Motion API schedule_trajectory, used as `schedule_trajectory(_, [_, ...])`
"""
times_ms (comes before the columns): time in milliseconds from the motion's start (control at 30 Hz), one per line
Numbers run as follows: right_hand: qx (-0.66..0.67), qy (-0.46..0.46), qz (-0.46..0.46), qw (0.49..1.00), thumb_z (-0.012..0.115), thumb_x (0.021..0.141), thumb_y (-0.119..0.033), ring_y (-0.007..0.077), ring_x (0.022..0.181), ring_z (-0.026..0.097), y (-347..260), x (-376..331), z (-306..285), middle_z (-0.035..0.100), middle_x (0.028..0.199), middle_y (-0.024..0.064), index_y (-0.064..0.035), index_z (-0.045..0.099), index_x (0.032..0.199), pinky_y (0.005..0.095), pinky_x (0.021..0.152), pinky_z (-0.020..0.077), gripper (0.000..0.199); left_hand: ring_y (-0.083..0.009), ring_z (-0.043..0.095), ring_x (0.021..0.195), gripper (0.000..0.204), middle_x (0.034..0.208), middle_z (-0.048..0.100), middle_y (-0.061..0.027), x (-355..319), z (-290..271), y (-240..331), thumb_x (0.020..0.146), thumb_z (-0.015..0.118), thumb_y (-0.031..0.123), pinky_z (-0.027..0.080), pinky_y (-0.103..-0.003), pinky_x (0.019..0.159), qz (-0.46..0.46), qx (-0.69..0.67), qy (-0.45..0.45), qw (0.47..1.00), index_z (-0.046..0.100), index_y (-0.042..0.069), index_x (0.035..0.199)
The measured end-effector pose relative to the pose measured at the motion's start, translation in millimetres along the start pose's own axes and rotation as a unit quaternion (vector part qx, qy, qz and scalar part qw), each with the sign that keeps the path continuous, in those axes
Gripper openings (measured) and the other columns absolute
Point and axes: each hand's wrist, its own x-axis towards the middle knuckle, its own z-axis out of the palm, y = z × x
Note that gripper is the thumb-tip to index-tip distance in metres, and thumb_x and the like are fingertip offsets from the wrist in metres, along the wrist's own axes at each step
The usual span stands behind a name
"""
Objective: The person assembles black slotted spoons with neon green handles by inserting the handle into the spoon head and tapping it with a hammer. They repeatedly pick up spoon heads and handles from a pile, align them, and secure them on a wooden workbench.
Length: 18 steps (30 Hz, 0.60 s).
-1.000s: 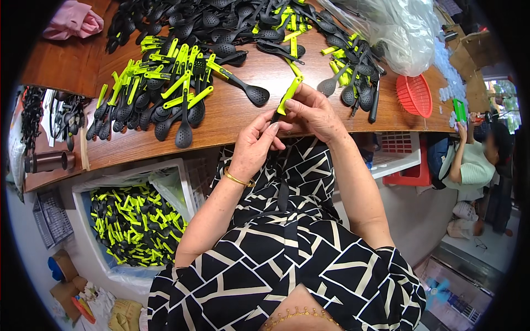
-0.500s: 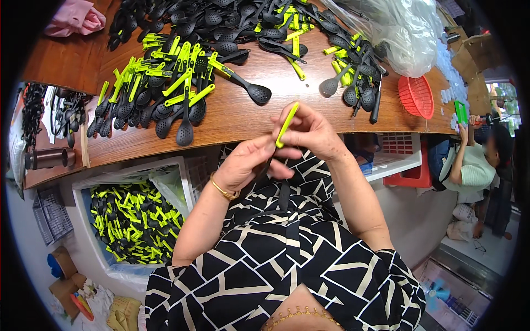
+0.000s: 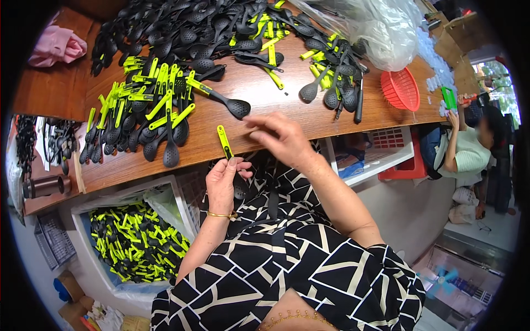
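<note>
In my left hand (image 3: 222,185) a slotted spoon (image 3: 224,140) is gripped near the middle, its lime-green handle pointing up and its black perforated bowl partly hidden below the fingers. My right hand (image 3: 282,140) hovers at the table edge, apart from that spoon, with fingers loosely apart and nothing in them. Just beyond it lies another green-handled slotted spoon (image 3: 238,107), bowl toward me. To the left, more green-handled spoons (image 3: 160,105) sit in an overlapping heap.
Black spoons (image 3: 199,27) pile up at the back, and a smaller group (image 3: 342,83) lies right of centre. A red basket (image 3: 400,91) stands at right near plastic sheeting (image 3: 386,33). Below left is a bin (image 3: 83,231) of green-handled utensils. A person (image 3: 472,138) works at far right.
My hands have separated. The left has moved left and down with the spoon, whose handle has swung to lean left; the right has let go and come away from it.
</note>
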Motion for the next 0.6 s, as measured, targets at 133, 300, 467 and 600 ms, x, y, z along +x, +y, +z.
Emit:
schedule_trajectory(133, [-0.114,0.129,0.056,0.983,0.073,0.093,-0.011,0.0213,0.102,0.069,28.5,17.4,-71.6,0.075,0.109,0.0103,-0.0074,0.076,0.113,0.0335,0.093,0.0519,0.021,-0.0155,0.069,0.072,0.029,0.097,0.076,-0.0158,0.2,2.2,1.5,0.104,0.065,0.024,0.054,-0.026,0.069,0.032,0.039,0.000,0.999,0.070,-0.004,0.107])
schedule_trajectory(300, [-0.449,0.117,0.053,0.884,0.075,0.089,-0.021,0.0285,0.101,0.066,92.9,55.0,-152.9,0.074,0.104,0.0073,-0.0123,0.079,0.105,0.0426,0.090,0.0508,0.019,-0.0138,0.068,0.069,0.029,0.093,0.077,-0.0167,6.4,-5.7,6.9,0.104,0.065,0.023,0.053,-0.025,0.070,0.057,0.123,-0.022,0.990,0.070,-0.005,0.106])
schedule_trajectory(467, [-0.548,0.033,0.043,0.835,0.073,0.085,-0.032,0.0235,0.106,0.064,106.5,71.2,-155.3,0.072,0.101,-0.0013,-0.0228,0.081,0.093,0.0437,0.088,0.0471,0.014,-0.0127,0.069,0.067,0.027,0.092,0.077,-0.0157,8.3,-7.8,9.4,0.103,0.066,0.021,0.053,-0.024,0.069,0.041,0.120,-0.028,0.991,0.069,-0.006,0.105])
schedule_trajectory(600, [-0.506,0.018,0.067,0.860,0.070,0.091,-0.029,0.0252,0.106,0.065,95.6,72.7,-131.3,0.073,0.103,0.0022,-0.0206,0.080,0.097,0.0433,0.090,0.0474,0.015,-0.0131,0.069,0.069,0.028,0.093,0.077,-0.0154,7.6,-9.1,7.6,0.103,0.066,0.022,0.053,-0.025,0.070,0.036,0.119,-0.025,0.992,0.069,-0.005,0.107])
